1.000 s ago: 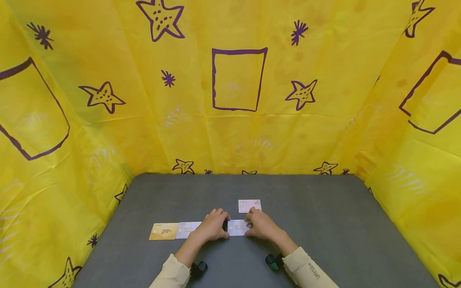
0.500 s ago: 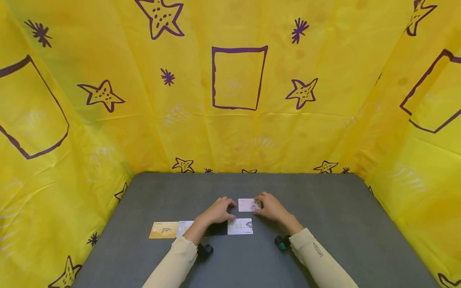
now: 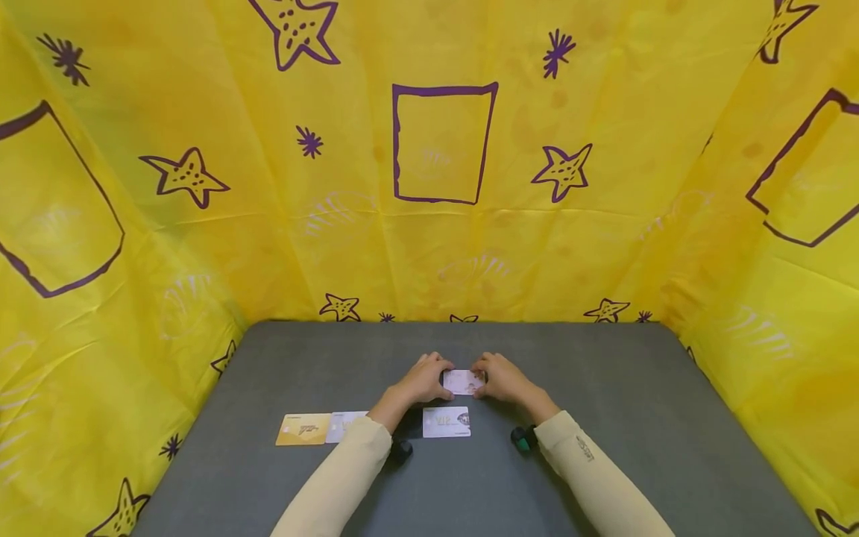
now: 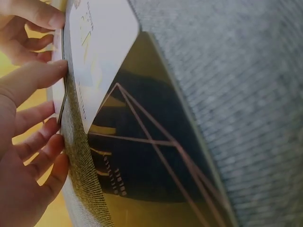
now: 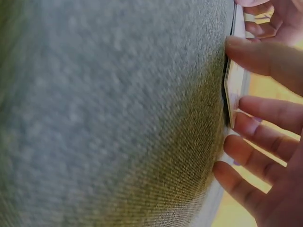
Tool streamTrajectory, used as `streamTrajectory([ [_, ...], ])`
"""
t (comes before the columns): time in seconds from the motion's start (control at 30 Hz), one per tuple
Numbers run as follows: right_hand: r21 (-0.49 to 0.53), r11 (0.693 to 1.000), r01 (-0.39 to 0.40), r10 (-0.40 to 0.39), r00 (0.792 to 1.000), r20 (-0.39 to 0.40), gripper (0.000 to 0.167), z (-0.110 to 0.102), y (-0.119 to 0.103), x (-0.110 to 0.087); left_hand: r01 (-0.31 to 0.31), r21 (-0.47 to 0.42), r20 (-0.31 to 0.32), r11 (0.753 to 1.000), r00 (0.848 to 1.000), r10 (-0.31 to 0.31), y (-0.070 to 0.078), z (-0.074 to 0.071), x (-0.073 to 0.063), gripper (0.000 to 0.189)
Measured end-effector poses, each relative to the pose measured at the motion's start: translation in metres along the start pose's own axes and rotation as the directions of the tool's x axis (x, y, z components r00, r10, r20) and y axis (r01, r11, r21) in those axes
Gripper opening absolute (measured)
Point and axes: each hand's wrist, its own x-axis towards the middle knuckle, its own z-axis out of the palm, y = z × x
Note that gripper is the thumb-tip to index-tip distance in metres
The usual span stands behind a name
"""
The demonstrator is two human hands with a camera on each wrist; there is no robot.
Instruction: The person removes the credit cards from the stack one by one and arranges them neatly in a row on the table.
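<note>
A pale pink card (image 3: pixel 461 382) lies flat behind the row of cards, with a hand at each end. My left hand (image 3: pixel 423 379) pinches its left end between thumb and fingers. At the opposite end my right hand (image 3: pixel 505 379) holds it the same way, partly covering its printed corner. Seen edge-on in the right wrist view, the card (image 5: pixel 233 80) sits between thumb and fingertips. Nearer to me is a white VIP card (image 3: pixel 446 422), overlapping the end of a black card (image 4: pixel 142 156) with thin pinkish lines. My left forearm hides much of that black card in the head view.
To the left, a yellow card (image 3: pixel 303 430) and a whitish card (image 3: pixel 345 422) continue the row. The dark grey table (image 3: pixel 604 418) is enclosed by yellow cloth walls (image 3: pixel 436 261) with purple drawings at the back and sides.
Both hands have left the white VIP card and moved back to the pink card. The right hand reached it first; the left has since closed in on its left end.
</note>
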Motion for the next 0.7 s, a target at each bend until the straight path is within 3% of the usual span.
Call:
streamTrajectory([
  [0.17, 0.001, 1.000, 0.029, -0.029, 0.999, 0.041, 0.044, -0.0022, 0.0022, 0.0016, -0.002, 0.025, 0.013, 1.000, 1.000, 0.002, -0.0003, 0.0000, 0.0033, 0.049],
  [0.7, 0.022, 1.000, 0.022, -0.023, 0.999, 0.048, 0.043, -0.0038, 0.0055, 0.0049, -0.007, 0.012, -0.002, 1.000, 1.000, 0.007, -0.0018, -0.0015, 0.0056, 0.049],
])
